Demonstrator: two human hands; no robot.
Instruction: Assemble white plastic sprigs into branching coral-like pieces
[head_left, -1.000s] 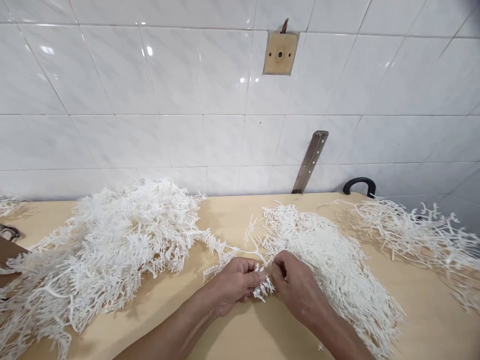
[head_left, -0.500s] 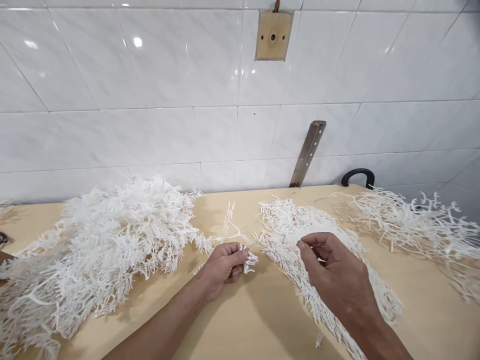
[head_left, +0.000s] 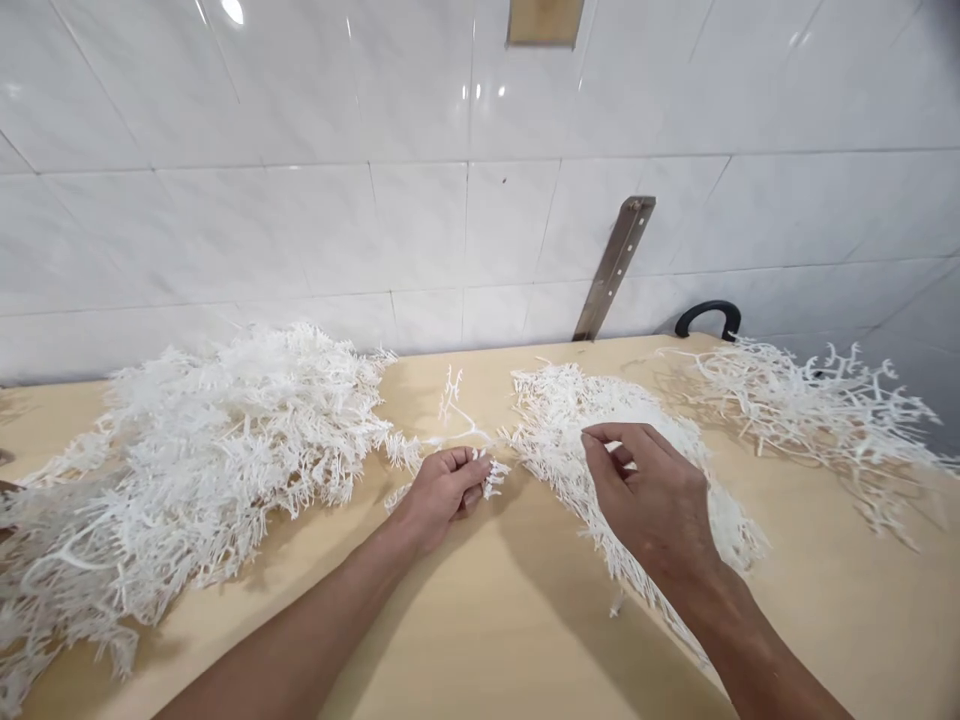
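White sprigs (head_left: 495, 478) were pinched between the thumb and curled fingers of the left hand (head_left: 444, 495), at mid-frame. Right of centre, the right hand (head_left: 656, 490) was closed thumb to forefinger, tips together, over a pile (head_left: 559, 400); whether anything was held could not be told. At left, a larger heap (head_left: 255, 430) was spread on the table (head_left: 480, 620).

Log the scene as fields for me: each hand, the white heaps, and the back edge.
Left hand: gripping a white branched piece
Right hand: in front of the middle heap, thumb and forefinger close together; anything held is too small to tell
Left side: large white heap
Right side: tangled white stems
Back: tiled wall, metal strip, black curved piece
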